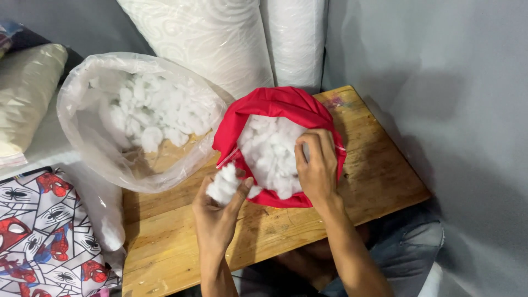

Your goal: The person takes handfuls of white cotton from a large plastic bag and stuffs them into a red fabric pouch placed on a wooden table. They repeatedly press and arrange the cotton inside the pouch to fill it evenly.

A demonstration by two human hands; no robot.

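A red fabric cover (275, 105) lies open on the wooden table (379, 176), full of white fibre stuffing (269, 154). My right hand (316, 165) presses down on the stuffing at the cover's right edge, fingers curled over the rim. My left hand (217, 214) holds a white clump of stuffing (224, 184) at the cover's lower left edge. To the left, a clear plastic bag (82, 132) lies open with more white stuffing (154, 113) inside.
Large white rolls (220, 38) lean against the grey wall behind the table. A printed cushion with a red and black web pattern (44, 231) lies at the lower left. A cream pillow (25, 93) sits at the far left. My knees show below the table.
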